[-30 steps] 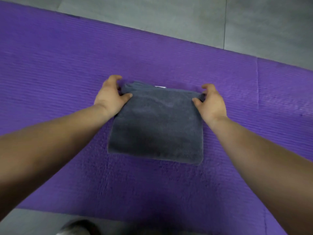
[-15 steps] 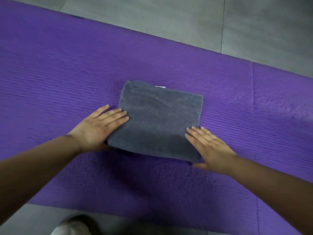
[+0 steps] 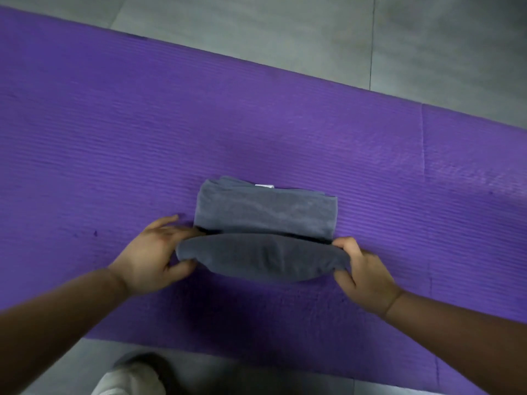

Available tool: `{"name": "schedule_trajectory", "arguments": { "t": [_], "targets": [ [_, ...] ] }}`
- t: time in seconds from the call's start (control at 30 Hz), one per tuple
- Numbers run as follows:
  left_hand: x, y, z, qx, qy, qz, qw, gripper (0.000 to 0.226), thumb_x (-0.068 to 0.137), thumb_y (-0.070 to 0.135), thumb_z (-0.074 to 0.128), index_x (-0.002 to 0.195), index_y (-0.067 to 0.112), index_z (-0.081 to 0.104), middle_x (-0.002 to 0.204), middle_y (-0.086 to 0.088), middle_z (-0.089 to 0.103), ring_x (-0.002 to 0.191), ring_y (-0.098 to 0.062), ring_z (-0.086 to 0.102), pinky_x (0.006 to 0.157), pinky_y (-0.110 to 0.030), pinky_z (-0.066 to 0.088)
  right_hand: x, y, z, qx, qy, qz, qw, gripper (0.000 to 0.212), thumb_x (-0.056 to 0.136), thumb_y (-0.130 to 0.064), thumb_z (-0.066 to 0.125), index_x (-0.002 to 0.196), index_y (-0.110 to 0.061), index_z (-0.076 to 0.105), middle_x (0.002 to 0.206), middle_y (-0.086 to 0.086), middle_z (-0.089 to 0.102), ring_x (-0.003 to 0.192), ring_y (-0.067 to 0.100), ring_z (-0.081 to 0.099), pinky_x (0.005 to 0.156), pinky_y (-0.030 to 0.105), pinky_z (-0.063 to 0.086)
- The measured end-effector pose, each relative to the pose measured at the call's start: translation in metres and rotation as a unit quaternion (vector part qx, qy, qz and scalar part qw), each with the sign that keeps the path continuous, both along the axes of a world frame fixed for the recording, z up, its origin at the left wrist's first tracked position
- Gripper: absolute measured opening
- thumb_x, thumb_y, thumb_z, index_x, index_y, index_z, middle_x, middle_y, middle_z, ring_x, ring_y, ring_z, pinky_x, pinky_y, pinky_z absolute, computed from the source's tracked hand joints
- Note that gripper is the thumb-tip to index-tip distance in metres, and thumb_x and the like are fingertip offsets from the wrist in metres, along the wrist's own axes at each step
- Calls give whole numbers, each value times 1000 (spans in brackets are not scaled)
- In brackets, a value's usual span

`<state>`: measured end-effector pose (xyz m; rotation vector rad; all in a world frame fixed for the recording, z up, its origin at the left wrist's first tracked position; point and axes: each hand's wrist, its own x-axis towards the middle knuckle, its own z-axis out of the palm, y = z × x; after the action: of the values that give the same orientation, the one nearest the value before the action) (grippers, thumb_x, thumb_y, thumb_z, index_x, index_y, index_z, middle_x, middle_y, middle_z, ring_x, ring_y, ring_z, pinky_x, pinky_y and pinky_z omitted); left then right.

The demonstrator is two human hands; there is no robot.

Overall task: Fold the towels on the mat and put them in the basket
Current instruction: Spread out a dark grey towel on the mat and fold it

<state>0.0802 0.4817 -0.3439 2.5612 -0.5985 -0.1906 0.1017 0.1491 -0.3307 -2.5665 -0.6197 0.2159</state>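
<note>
**Floor point(image 3: 285, 38), grey tiled.** Shows beyond the far edge of the mat and along the near edge. No basket is in view, so the way to it cannot be judged.

**Mat point(image 3: 114, 138), purple ribbed foam.** Lies on the floor and carries the towel. The far edge runs on a slant, well clear of the towel. The near edge is close to the person's foot. A seam crosses it to the right. There is bare mat to the left, right and beyond the towel, giving room to swing the fold forward.

**Towel point(image 3: 265, 215), dark grey terry, folded.**
- Position: middle of the mat. The far half lies flat and the near half is raised off the mat.
- Risk: the raised half bows between the two grips. If the corners come down unevenly, the fold probably lands skewed.
- Risk: layers at the far left corner sit slightly splayed, and another fold on top may widen that.
- Risk: a stack this thick likely springs open unless pressed.

**Left hand point(image 3: 148, 260), bare.** Grips the near left corner of the towel, thumb under the cloth and fingers behind it. If this hand lets go first, that corner would drop.

**Right hand point(image 3: 365, 277), bare.** Pinches the near right corner of the towel, fingers curled over the top and thumb beneath.

**Shoe point(image 3: 128, 377), pale toe.** On the floor just off the mat's near edge, apart from the towel.

**Label point(image 3: 264, 186), small white tag.** Pokes out at the towel's far edge and may stay exposed after the fold.
</note>
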Motion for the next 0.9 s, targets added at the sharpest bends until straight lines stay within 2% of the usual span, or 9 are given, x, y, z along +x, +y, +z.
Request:
{"name": "schedule_trajectory", "arguments": {
  "t": [0.1, 0.2, 0.33, 0.4, 0.57, 0.67, 0.73, 0.8, 0.9],
  "targets": [
    [0, -11, 9, -98, 44, 159, 981, 39, 68, 44, 39, 93, 20, 56, 80, -3, 69, 79, -13, 57, 92, -14, 33, 3, 12, 2, 32, 20, -107, 994, 53, 69, -40, 27, 103, -6, 48, 66, 22, 65, 57, 39, 62, 47, 29, 36],
    [25, -22, 19, -76, 82, 256, 960, 82, 57, 62, 25, 95, -1, 61, 86, -21, 67, 81, -30, 61, 73, -34, 41, 19, 26, 7, 53, 60, -216, 973, 79, 62, -53, 18, 109, 4, 46, 89, 30, 63, 82, 47, 59, 61, 35, 30],
    [70, -31, 25, -4, 106, 326, 939, 52, 88, 50, 43, 106, 2, 53, 104, -24, 63, 102, -39, 57, 78, -38, 40, 57, 42, 9, 23, 80, -322, 943, 41, 91, -25, 32, 124, 0, 37, 110, 30, 59, 99, 47, 55, 78, 43, 40],
    [86, -39, 23, 43, 130, 348, 927, 39, 94, 37, 41, 110, 3, 52, 110, -23, 61, 106, -39, 54, 82, -37, 39, 73, 47, 4, -21, 95, -342, 934, 39, 94, -15, 37, 132, -9, 33, 120, 21, 57, 104, 41, 56, 82, 40, 40],
    [91, -44, 15, 134, 153, 343, 917, 41, 94, 41, 38, 111, 8, 54, 114, -18, 62, 110, -34, 54, 93, -37, 34, 89, 53, 2, -150, 74, -244, 955, 48, 90, -9, 36, 137, -18, 40, 143, 11, 32, 125, 31, 39, 99, 37, 33],
    [86, -38, 15, 141, 144, 339, 919, 40, 94, 42, 37, 105, 10, 57, 110, -15, 64, 108, -32, 55, 93, -35, 32, 103, 50, 11, -46, 50, -219, 973, 46, 87, -21, 32, 125, -13, 56, 146, 8, 36, 132, 25, 34, 108, 26, 22],
    [83, -35, 15, 139, 146, 341, 918, 40, 94, 42, 37, 103, 9, 59, 108, -16, 64, 106, -33, 55, 90, -35, 33, 107, 47, 16, 36, 156, -154, 975, 39, 95, -27, 39, 124, -7, 56, 137, 9, 47, 130, 22, 40, 105, 19, 23],
    [81, -37, 17, 119, 147, 347, 919, 40, 94, 42, 38, 105, 9, 59, 109, -15, 64, 106, -33, 55, 90, -36, 35, 106, 43, 16, -22, 252, -62, 965, 48, 89, -33, 55, 131, -11, 47, 134, 6, 47, 127, 19, 41, 104, 20, 26],
    [76, -36, 14, -10, 136, 404, 905, 39, 94, 39, 41, 115, 8, 53, 107, -15, 62, 106, -32, 55, 91, -38, 37, 110, 43, 10, -63, 264, -85, 959, 56, 81, -39, 64, 129, -16, 47, 130, 6, 46, 120, 19, 43, 100, 25, 31]
  ]
}}
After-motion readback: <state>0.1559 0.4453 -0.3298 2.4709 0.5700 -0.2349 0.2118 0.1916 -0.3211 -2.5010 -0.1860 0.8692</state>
